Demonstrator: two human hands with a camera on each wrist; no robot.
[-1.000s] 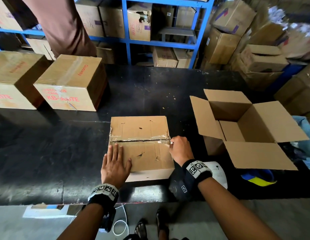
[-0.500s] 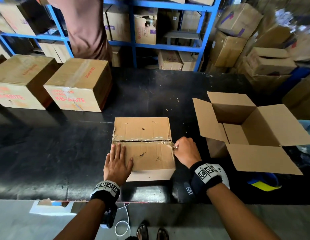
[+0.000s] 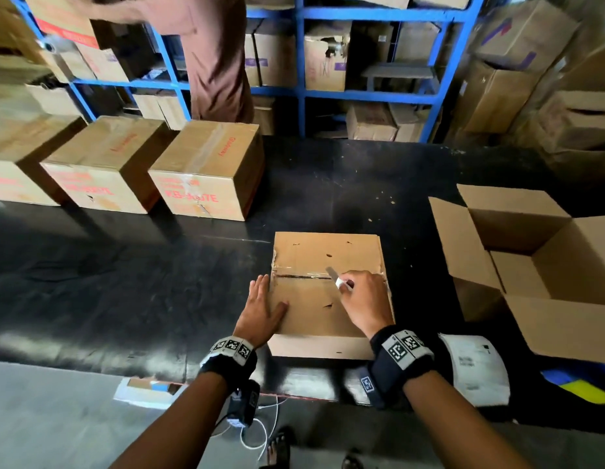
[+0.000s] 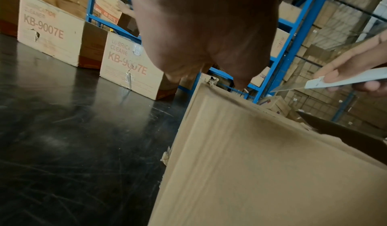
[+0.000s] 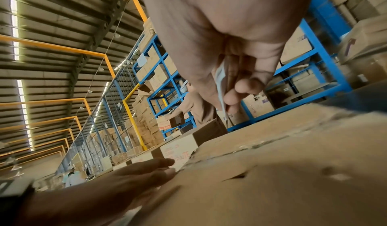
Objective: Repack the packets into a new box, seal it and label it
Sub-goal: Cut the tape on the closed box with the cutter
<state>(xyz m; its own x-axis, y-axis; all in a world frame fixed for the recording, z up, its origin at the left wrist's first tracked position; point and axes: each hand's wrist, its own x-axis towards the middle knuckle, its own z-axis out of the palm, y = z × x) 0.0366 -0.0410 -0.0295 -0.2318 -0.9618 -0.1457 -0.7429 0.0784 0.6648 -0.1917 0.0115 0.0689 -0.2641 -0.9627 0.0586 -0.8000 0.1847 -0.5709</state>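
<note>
The old box [image 3: 328,292] sits closed on the black table [image 3: 159,292] right in front of the person, its taped centre seam running left to right across the lid, from the torn left edge toward the right. The right hand [image 3: 365,299] hovers over the right half of that lid with its fingers curled round a small white-handled cutter [image 3: 338,279], the blade angled up and to the left so that its tip lies at or just above the seam, about midway along it. The left hand [image 3: 260,306] lies flat with straight fingers pressed on the lid's left edge, near the seam's left end, steadying the box. So the seam's long axis lies crosswise to the person, the blade stands between its two ends, and the cutting hand is the nearer one to the part on the right; from the head view the left stretch looks split already, while whether the tape under the right hand is cut cannot be told. The likely step is finishing the slit so the flaps lift and the packets inside, not visible now, can come out. The new box [image 3: 537,265] stands open just to the right, flaps spread, well within the right hand's reach, with a roll of labels [image 3: 473,367] at the table's near edge beside it.
</note>
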